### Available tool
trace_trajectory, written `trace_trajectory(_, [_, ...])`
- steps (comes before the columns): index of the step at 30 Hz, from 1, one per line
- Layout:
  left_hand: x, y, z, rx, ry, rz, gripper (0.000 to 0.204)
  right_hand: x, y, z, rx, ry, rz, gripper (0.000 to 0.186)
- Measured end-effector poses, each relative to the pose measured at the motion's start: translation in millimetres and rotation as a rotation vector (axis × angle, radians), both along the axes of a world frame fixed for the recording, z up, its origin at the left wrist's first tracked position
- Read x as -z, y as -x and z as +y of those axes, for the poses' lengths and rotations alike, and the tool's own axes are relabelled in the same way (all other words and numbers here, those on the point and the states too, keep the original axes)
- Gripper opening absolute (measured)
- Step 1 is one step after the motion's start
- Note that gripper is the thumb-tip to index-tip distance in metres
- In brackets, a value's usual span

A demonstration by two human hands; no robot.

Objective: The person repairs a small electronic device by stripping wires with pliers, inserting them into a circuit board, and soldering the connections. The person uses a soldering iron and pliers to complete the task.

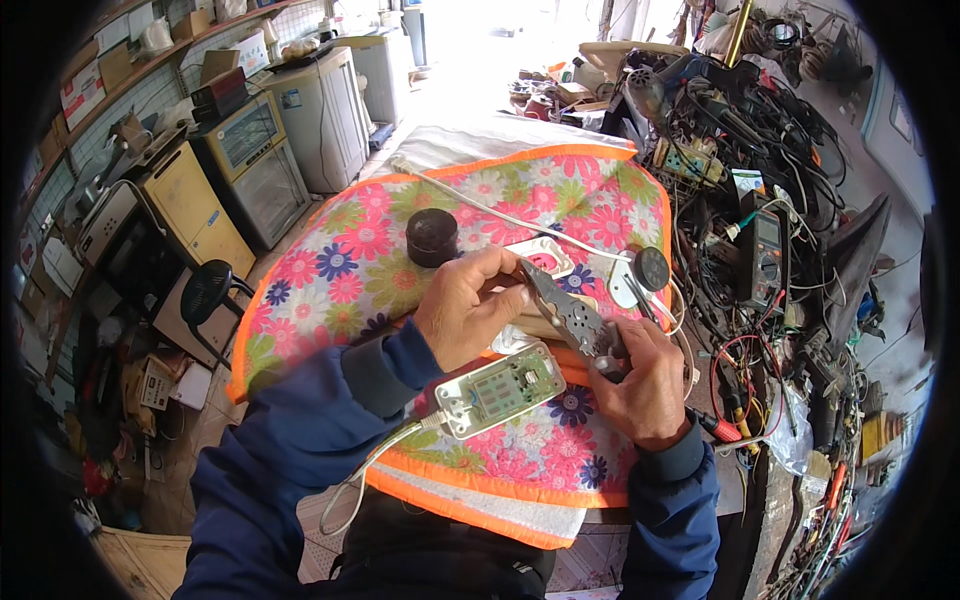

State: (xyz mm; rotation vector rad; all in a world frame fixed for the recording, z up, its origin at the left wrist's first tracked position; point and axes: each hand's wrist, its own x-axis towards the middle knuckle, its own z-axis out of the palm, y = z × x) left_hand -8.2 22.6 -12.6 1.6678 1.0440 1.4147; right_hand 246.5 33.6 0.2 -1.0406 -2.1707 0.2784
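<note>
My right hand (645,385) is closed around the handles of a grey wire stripper (570,315) with flat, perforated jaws. The tool points up and to the left. At its tip, the fingers of my left hand (472,305) are pinched together; what they hold is too small or hidden to name. Below my hands lies an opened white plastic housing (458,414) with a green circuit board (540,376) and a pale cable leaving its left end. Beyond the tool is a white plastic cover (540,258), with the pink cloth showing through it.
A flowered cloth (350,262) with orange edging covers the work surface. On it stand a black round container (432,237) and a small black disc (651,268); a white cable (500,213) crosses it. To the right, a multimeter (768,250) rests among heaped cables. A black stool (212,290) stands left.
</note>
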Motion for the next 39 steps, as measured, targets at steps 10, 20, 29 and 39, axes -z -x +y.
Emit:
trace_trajectory(10, [-9, -3, -4, 0.161, 0.046, -0.168, 0.018, -6, 3, -4, -0.140, 0.254, 0.198, 0.033])
trace_trajectory(20, [-10, -2, -5, 0.176, 0.054, -0.184, 0.018, -15, 2, -5, -0.188, 0.395, 0.196, 0.040])
trace_trajectory(29, [-24, -3, -11, 0.162, 0.282, -0.227, 0.018, -9, 0, -1, -0.172, 0.250, 0.147, 0.039])
trace_trajectory(39, [-18, -4, -8, 0.184, 0.140, -0.199, 0.022, -13, 2, -4, -0.139, 0.278, 0.135, 0.042])
